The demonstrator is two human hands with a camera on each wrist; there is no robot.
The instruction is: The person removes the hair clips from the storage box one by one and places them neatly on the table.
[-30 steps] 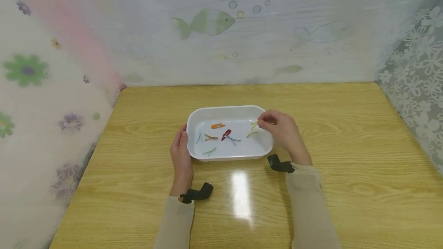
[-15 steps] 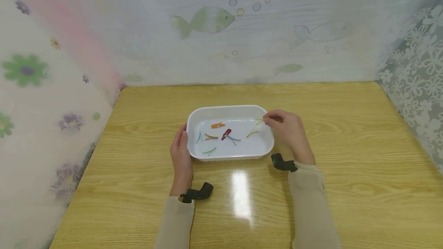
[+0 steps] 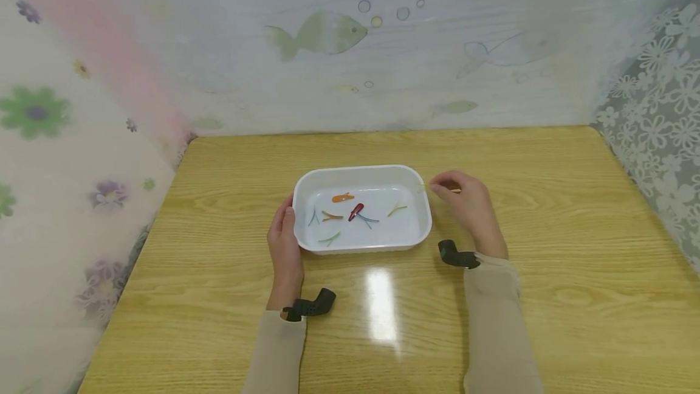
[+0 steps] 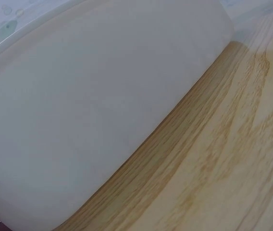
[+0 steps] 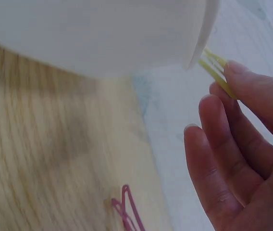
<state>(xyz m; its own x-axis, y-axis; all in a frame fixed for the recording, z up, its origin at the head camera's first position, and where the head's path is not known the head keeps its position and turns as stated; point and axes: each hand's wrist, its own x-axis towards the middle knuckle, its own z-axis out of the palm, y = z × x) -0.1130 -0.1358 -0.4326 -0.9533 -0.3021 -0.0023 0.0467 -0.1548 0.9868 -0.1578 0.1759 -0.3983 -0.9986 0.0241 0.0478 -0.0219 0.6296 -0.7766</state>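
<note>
My left hand [image 3: 285, 254] grips the left end of a white plastic tray [image 3: 377, 236], thumb at its rim. Off the tray's right rim, my right hand [image 3: 469, 202] pinches an open yellow snap hair clip [image 5: 218, 79] between thumb and index finger; its prongs overlap the rim. In the tray lie an orange clip [image 3: 343, 197], a brown clip [image 3: 332, 216], a dark red clip [image 3: 356, 211], a blue clip [image 3: 369, 221], a light blue clip [image 3: 314, 216], a green clip [image 3: 330, 239] and another yellow clip [image 3: 397, 208]. The tray wall [image 4: 98, 96] fills most of the left wrist view.
A pink hair clip [image 5: 127, 211] lies on the wooden table [image 3: 574, 248] below my right hand, mostly hidden from the head view. Behind the table hangs a fish-patterned sheet [image 3: 328, 90]. Both wrists carry black camera mounts.
My right hand has moved right, carrying the yellow hair clip from inside the tray to its right rim. The left hand stays on the tray.
</note>
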